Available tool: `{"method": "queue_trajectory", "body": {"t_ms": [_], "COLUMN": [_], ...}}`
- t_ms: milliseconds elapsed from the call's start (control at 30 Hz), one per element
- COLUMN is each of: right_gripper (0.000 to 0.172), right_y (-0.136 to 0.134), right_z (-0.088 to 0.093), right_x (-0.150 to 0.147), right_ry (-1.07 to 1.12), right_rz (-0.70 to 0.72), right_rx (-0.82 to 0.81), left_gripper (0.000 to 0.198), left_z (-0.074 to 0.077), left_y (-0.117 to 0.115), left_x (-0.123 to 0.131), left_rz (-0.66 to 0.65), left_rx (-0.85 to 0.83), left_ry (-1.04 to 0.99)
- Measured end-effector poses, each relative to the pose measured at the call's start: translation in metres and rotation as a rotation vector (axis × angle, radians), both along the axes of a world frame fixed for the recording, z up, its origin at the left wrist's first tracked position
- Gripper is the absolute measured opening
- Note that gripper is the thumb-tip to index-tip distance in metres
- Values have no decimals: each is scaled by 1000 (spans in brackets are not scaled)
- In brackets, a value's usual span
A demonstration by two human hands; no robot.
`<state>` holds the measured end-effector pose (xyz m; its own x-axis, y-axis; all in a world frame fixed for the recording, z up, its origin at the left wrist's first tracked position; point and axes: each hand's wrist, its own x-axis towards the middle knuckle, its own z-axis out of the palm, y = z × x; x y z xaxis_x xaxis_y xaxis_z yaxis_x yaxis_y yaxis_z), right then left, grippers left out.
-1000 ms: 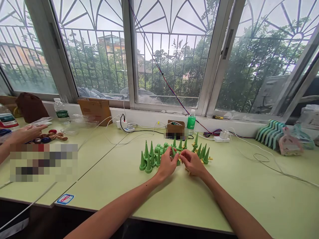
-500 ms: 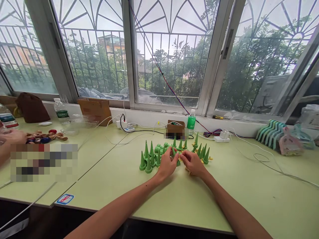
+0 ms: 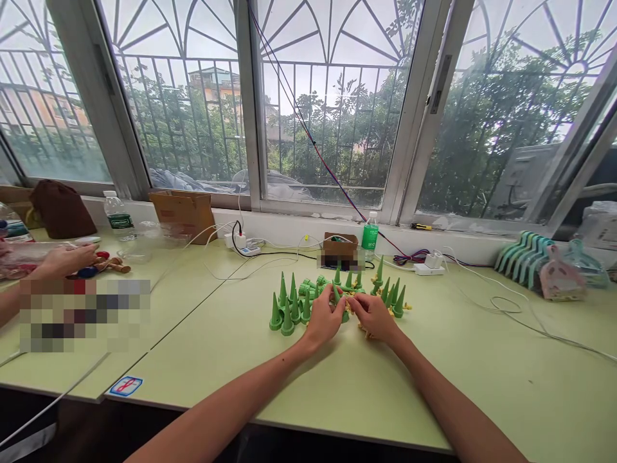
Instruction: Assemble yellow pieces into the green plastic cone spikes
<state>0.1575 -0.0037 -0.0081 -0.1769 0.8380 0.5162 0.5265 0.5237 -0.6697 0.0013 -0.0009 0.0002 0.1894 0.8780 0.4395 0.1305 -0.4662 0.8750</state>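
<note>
My left hand [image 3: 326, 319] is closed round a green plant watering spike [image 3: 336, 294], its pointed tip showing above the fingers. Close against it, my right hand [image 3: 372, 315] pinches a small yellow piece [image 3: 350, 308] at the spike's side; the fingers largely hide it. To the left stand several upright green spikes [image 3: 287, 320], with green ribbed parts [image 3: 308, 287] lying behind them. More upright spikes [image 3: 399, 302] with yellow pieces [image 3: 407, 307] in them stand to the right. Loose yellow pieces [image 3: 367, 333] lie under my right hand.
A small cardboard box [image 3: 340, 244] and a green-labelled bottle [image 3: 370, 233] stand behind the spikes. White cables and a power strip [image 3: 429, 267] run along the wall. Dustpan sets [image 3: 525, 263] sit at right. At left, a co-worker's hand [image 3: 65, 260] is over wooden toys [image 3: 113, 265].
My hands stay almost where they were, still together at the spike. The co-worker's hand at left has moved right, with a clear plastic bag now beside it.
</note>
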Motion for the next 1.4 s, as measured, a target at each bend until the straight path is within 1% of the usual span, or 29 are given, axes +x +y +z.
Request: {"method": "queue_trajectory", "body": {"t_ms": [100, 167, 333, 500, 733, 1100, 1400], "right_gripper": [45, 42, 30, 26, 28, 29, 37], "right_y": [-1, -3, -9, -10, -9, -4, -3], "right_z": [1, 3, 10, 10, 8, 3, 2], "right_x": [0, -1, -1, -2, -1, 1, 1], "right_ry": [9, 27, 62, 65, 62, 37, 29], "right_rz": [-15, -20, 24, 58, 64, 21, 17], "right_rx": [3, -2, -46, -68, -68, -47, -26], "left_gripper": [24, 23, 23, 22, 22, 22, 21], "left_z": [0, 0, -1, -2, 0, -2, -3], "left_y": [0, 0, 1, 3, 2, 2, 2], "left_x": [0, 0, -1, -1, -1, 0, 0], "left_rz": [4, 12, 26, 31, 36, 22, 12], "left_rx": [-2, 1, 17, 18, 20, 11, 21], "left_ry": [7, 21, 29, 31, 42, 41, 39]}}
